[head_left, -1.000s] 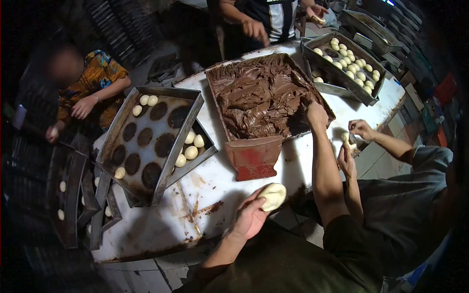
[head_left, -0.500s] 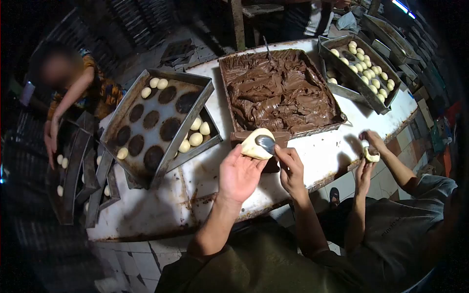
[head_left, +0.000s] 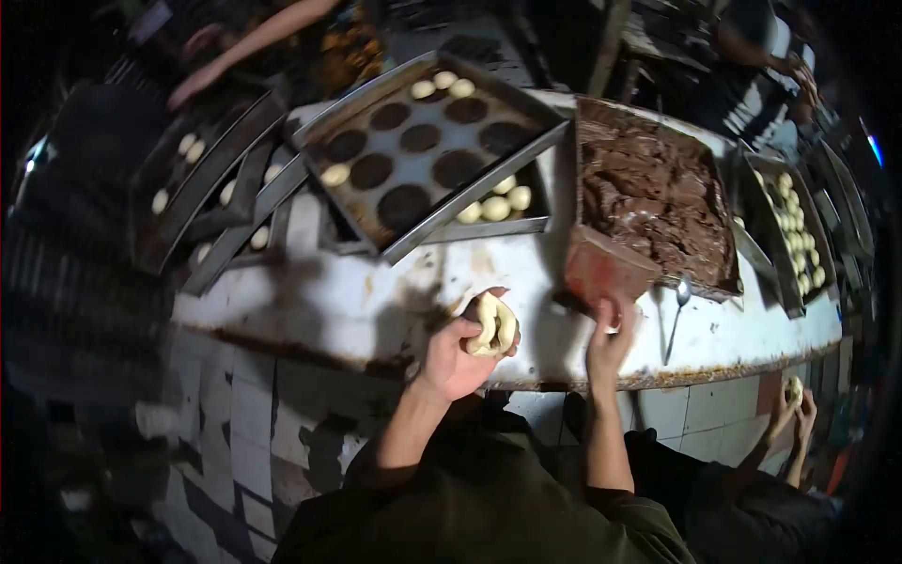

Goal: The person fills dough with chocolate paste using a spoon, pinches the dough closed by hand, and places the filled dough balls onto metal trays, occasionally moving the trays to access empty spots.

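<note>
My left hand [head_left: 453,357] is closed around a piece of pale dough [head_left: 494,325], cupped with a hollow in its middle, above the table's front edge. My right hand [head_left: 611,352] is at the lower edge of a reddish-brown container [head_left: 609,266]. Its fingers are drawn together, with a small white spot at the tips that I cannot make out. A metal spoon [head_left: 678,315] lies to the right of that hand, its bowl by the tray edge. Behind the container is a large tray of chocolate filling [head_left: 658,188].
A metal tray [head_left: 540,150] with round dark marks and several dough balls [head_left: 443,82] rests tilted on another tray. More trays [head_left: 211,221] stand at the left, and one [head_left: 785,254] at the right. A co-worker's hands [head_left: 794,409] hold dough at the right. Another person's arm [head_left: 254,52] reaches across upper left.
My view has turned, so the table appears shifted. The spoon has left the dough and my right hand and lies on the table. My left hand has folded the dough, and my hands are farther apart.
</note>
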The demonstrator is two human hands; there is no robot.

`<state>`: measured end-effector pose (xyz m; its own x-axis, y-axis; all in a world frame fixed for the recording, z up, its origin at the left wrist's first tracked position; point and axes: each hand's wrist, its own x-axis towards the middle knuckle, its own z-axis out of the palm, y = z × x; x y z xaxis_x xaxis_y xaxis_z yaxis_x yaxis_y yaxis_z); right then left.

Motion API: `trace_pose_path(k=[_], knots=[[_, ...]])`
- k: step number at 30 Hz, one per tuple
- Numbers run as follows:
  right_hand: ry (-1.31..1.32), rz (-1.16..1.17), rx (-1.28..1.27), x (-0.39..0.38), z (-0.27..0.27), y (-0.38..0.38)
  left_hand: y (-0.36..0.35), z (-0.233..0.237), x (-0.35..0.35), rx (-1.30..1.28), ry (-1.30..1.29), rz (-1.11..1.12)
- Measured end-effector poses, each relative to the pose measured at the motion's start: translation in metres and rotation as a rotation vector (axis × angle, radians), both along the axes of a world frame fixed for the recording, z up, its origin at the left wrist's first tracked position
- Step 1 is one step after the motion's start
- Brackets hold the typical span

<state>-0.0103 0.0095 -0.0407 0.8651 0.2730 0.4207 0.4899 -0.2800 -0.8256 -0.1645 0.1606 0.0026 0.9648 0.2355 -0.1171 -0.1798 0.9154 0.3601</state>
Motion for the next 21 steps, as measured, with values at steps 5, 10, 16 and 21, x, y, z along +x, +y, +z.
trace_pose_path(k=[5, 10, 16, 21], knots=[[0.266, 0.972, 0.008, -0.135, 0.056, 0.091, 0.021, -0.017, -0.105, 0.024, 0.198, 0.323], [-0.752, 1.098, -0.174, -0.245, 0.068, 0.114, 0.039, 0.012, -0.215, -0.095, 0.221, 0.584], [0.109, 1.313, -0.174, -0.320, 0.089, 0.159, 0.036, 0.010, -0.321, 0.628, 0.344, 0.781], [-0.428, 1.313, -0.063, -0.398, 0.085, 0.169, 0.056, 0.009, -0.361, 0.381, 0.332, 1.176]])
